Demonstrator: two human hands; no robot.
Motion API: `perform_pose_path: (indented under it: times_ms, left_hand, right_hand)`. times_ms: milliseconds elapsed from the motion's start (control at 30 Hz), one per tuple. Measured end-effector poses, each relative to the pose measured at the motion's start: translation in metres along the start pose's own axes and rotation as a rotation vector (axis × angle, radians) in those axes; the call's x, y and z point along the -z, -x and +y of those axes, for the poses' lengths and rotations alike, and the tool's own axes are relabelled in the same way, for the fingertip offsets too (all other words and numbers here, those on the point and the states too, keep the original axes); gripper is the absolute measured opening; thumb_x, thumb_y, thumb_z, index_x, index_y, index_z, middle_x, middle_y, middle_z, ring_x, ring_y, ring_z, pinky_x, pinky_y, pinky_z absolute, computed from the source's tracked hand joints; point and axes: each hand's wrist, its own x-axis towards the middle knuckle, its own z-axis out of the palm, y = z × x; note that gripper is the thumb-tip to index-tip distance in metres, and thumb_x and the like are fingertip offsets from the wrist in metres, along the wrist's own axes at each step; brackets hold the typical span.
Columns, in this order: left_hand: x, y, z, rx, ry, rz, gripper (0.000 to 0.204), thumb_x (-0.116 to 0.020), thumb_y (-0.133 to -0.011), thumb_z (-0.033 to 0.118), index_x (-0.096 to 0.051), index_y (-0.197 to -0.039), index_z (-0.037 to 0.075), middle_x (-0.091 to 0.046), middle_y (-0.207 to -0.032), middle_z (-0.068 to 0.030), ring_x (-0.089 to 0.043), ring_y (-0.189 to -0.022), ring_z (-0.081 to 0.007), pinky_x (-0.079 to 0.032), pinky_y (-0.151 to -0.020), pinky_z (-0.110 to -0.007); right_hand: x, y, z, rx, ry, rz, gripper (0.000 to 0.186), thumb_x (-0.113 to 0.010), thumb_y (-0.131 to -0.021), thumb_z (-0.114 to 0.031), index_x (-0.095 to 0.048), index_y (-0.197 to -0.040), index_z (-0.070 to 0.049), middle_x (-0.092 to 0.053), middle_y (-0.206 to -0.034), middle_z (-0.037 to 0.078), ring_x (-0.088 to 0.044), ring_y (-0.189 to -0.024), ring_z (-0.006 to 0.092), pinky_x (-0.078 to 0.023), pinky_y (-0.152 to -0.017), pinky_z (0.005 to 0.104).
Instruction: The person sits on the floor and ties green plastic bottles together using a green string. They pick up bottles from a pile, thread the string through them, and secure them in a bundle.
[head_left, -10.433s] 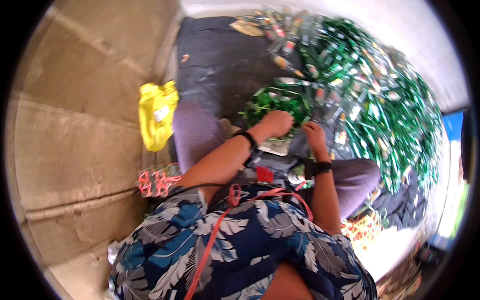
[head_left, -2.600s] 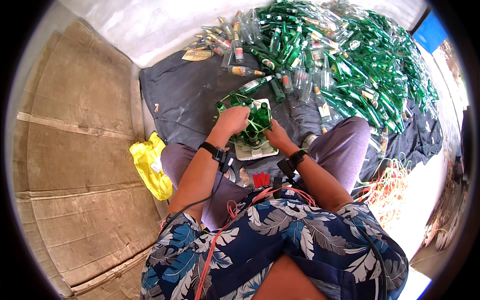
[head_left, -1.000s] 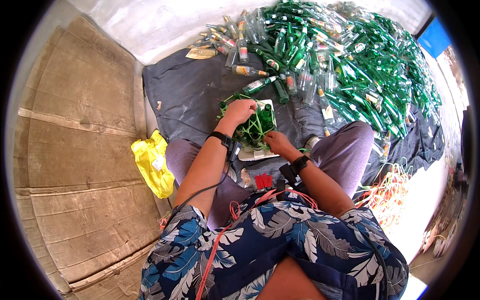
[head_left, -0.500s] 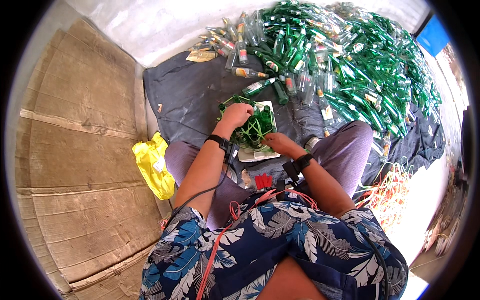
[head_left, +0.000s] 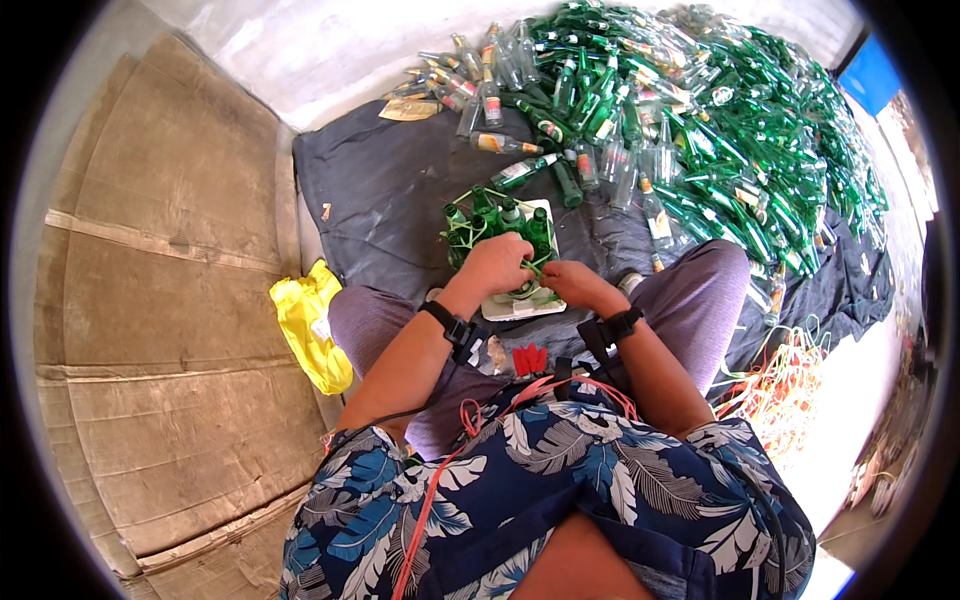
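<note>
Several green glass bottles (head_left: 484,205) stand bunched on a white tray (head_left: 524,309) between my legs, with a light green strap (head_left: 462,198) looped over and among their necks. At the near side of the bunch, my left hand (head_left: 498,262) has its fingers closed on the green strap. Just beside it on the right, my right hand (head_left: 578,285) pinches the strap too, and a short stretch of it shows between the two hands. The lower parts of the nearest bottles are hidden behind my hands.
A large heap of green and clear bottles (head_left: 710,130) spreads over the black sheet (head_left: 380,190). Cardboard (head_left: 170,300) lines the left side, near a yellow bag (head_left: 310,325). Tangled orange straps (head_left: 775,395) lie at right, and red pieces (head_left: 529,360) lie close to me.
My left hand has moved from above the bottles toward me and to the right, close to my right hand. The strap has shifted over the bottle tops, leaving more necks visible.
</note>
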Motion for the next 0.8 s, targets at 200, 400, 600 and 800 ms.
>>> perform_pose_path:
  times_ms: [200, 400, 600, 800]
  left_hand:
    - [-0.011, 0.006, -0.003, 0.019, -0.043, 0.092, 0.017, -0.071, -0.081, 0.024, -0.070, -0.097, 0.017, -0.062, -0.097, -0.0066, -0.066, -0.091, -0.0273, -0.053, -0.073, -0.043]
    - [-0.012, 0.005, -0.006, 0.035, -0.039, 0.033, 0.019, -0.071, -0.081, 0.022, -0.072, -0.099, 0.021, -0.065, -0.099, -0.0052, -0.067, -0.095, -0.0275, -0.054, -0.077, -0.043]
    - [-0.009, 0.006, -0.008, 0.023, -0.041, 0.041, 0.019, -0.070, -0.080, 0.020, -0.073, -0.098, 0.022, -0.066, -0.097, -0.0052, -0.067, -0.094, -0.0276, -0.054, -0.076, -0.043]
    - [-0.010, 0.005, -0.013, -0.016, -0.057, 0.059, 0.018, -0.069, -0.079, 0.021, -0.072, -0.097, 0.021, -0.065, -0.093, -0.0045, -0.066, -0.090, -0.0272, -0.053, -0.072, -0.042]
  right_hand:
    - [0.004, 0.000, 0.013, 0.131, -0.031, -0.040, 0.021, -0.058, -0.093, -0.022, -0.064, -0.091, -0.002, -0.062, -0.084, 0.020, -0.062, -0.081, 0.0381, -0.047, -0.072, 0.0450]
    - [0.016, 0.006, 0.012, 0.111, -0.072, -0.115, 0.020, -0.059, -0.092, -0.021, -0.066, -0.091, -0.002, -0.061, -0.080, 0.018, -0.060, -0.077, 0.0317, -0.046, -0.070, 0.0410]
    - [0.024, 0.010, 0.001, -0.036, -0.178, -0.206, 0.021, -0.058, -0.092, -0.021, -0.068, -0.093, -0.003, -0.063, -0.081, 0.016, -0.061, -0.077, 0.0284, -0.047, -0.071, 0.0389]
    - [0.025, 0.009, 0.005, 0.040, -0.164, -0.213, 0.022, -0.058, -0.092, -0.020, -0.067, -0.092, 0.000, -0.065, -0.083, 0.016, -0.061, -0.078, 0.0288, -0.047, -0.072, 0.0382]
